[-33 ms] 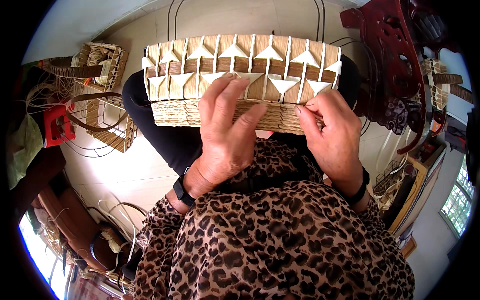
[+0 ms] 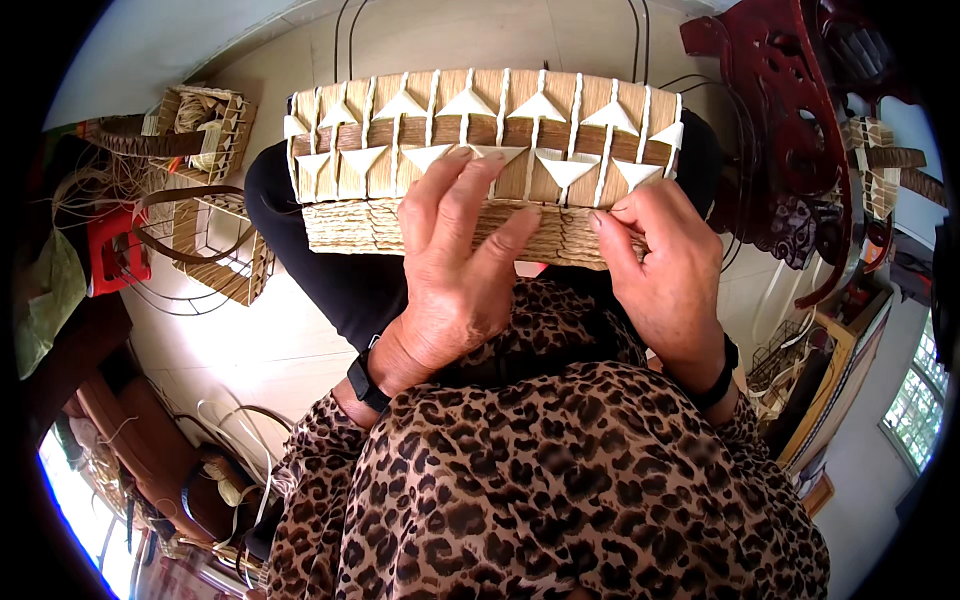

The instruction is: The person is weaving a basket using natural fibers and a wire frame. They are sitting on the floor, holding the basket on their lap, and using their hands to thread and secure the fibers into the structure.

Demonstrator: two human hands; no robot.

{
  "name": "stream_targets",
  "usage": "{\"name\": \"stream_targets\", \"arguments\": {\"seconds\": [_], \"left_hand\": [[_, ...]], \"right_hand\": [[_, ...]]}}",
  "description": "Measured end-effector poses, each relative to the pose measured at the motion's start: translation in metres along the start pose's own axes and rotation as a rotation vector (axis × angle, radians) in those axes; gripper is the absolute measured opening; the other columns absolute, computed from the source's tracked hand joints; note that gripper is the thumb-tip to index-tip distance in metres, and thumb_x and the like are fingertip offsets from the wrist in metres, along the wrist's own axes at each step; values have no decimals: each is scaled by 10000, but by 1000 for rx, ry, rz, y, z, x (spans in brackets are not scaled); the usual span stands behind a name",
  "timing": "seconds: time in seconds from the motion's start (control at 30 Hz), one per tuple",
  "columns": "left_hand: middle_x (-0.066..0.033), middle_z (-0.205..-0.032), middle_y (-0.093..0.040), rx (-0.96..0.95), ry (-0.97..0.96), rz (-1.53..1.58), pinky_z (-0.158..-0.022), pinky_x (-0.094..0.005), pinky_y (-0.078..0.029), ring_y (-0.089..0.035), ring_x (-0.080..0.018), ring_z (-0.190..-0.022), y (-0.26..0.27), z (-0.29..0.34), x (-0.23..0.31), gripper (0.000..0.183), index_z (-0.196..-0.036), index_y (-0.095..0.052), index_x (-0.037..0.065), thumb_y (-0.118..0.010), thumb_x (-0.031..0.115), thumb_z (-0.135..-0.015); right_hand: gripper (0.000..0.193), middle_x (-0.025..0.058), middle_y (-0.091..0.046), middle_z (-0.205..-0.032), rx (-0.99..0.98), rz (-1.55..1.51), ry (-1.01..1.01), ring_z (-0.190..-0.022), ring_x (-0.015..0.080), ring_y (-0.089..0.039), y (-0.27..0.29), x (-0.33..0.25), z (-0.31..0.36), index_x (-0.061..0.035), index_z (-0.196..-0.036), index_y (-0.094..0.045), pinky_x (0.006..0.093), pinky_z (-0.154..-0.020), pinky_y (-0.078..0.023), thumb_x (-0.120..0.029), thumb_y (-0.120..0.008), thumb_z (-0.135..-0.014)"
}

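A woven basket [image 2: 350, 225] lies tilted across my lap. Its side has pale straw strands, a brown middle band, white upright cords and two rows of white triangles, with a rope-like braided band along the edge nearest me. My left hand [image 2: 450, 260] rests on this side with fingers spread, two fingertips on a white triangle near the middle and the thumb over the braided band. At the right part of the same band, my right hand [image 2: 665, 265] pinches thumb and forefinger together. What lies between those fingertips is too small to make out.
On the floor at left stand two unfinished baskets, one holding fibre coils [image 2: 203, 120], the other with a brown hoop handle [image 2: 195, 250]. A red plastic stool [image 2: 118, 250] is beside them. Carved dark red furniture [image 2: 775, 110] stands at right, near another handled basket [image 2: 872, 170].
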State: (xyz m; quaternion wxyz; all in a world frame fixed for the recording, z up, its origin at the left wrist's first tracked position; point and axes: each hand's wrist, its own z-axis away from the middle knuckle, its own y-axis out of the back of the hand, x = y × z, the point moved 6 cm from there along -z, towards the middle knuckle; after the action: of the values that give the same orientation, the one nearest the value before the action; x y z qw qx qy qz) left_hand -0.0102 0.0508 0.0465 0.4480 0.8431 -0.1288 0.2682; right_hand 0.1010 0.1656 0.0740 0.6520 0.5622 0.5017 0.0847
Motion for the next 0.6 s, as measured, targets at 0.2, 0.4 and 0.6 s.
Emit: {"name": "stream_targets", "arguments": {"seconds": [0.2,0.4,0.6], "left_hand": [[-195,-1289,-503,-49,-82,-103,-973,-470,-389,-435,-388,-1206,-6,5,2,435,-1034,-683,77,-606,-54,-627],[-190,-1275,-514,-48,-59,-47,-970,-453,-397,-458,-375,-1190,-5,-1,3,399,-1029,-684,63,-618,-68,-657],[-196,-1135,-576,186,-32,196,-883,-409,-470,-533,-369,-1080,10,5,-12,317,-914,-651,-30,-533,-148,-644]], "right_hand": [[202,89,-547,-730,-6,20,-11,-579,270,-570,0,-1,0,-40,-755,-523,364,-517,-446,-59,-724,-751],[181,93,-547,-700,-2,-108,-92,-587,266,-575,2,1,-3,-39,-739,-534,360,-524,-443,-72,-709,-767],[187,90,-559,-694,-32,11,-67,-562,250,-567,2,0,-4,-32,-720,-534,355,-513,-431,-78,-709,-766]]}}
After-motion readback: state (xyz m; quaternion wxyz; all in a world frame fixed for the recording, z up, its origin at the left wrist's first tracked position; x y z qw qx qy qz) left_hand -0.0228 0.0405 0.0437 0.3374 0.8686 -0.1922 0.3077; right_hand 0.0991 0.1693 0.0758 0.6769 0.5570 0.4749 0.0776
